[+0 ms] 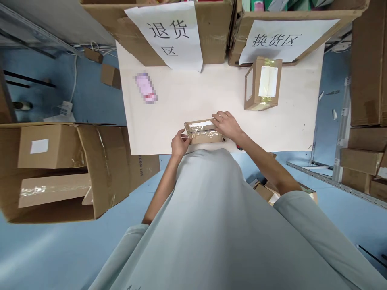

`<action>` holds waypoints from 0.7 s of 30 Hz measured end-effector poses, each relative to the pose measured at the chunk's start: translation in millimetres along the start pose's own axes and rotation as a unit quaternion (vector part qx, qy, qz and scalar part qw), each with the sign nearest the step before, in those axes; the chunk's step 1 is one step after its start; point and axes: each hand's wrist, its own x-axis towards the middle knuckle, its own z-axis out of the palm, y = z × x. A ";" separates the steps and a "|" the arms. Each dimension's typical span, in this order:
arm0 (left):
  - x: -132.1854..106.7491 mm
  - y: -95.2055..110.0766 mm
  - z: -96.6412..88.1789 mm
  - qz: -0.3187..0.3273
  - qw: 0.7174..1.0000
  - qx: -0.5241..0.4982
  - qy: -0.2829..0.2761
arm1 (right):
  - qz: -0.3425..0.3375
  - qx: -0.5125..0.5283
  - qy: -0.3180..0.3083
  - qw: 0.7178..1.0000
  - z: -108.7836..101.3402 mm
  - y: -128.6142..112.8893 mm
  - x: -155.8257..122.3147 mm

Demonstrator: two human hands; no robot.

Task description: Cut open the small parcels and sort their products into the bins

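Note:
A small cardboard box (207, 137), wrapped in shiny clear tape with a white label along its far side, lies at the near edge of the white table. At the box's left end, my left hand (180, 143) is closed on the corner. My right hand (227, 125) grips the other end from above, its fingers bent over the far edge and label. Partly hidden beneath my right forearm is a small red item (239, 147), too little of it visible to name.
A taller taped box (254, 90) stands at the right on the white table (181, 94). A blurred pink item (146, 87) lies left. Two big cartons with paper signs (177, 36) line the back. An open carton (105, 161) with boxes stands left; more boxes (363, 161) are stacked right.

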 end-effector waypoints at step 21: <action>-3.0 -18.8 12.8 0.051 0.996 -0.069 0.003 | 0.126 0.121 -0.007 0.985 -20.8 29.1 22.7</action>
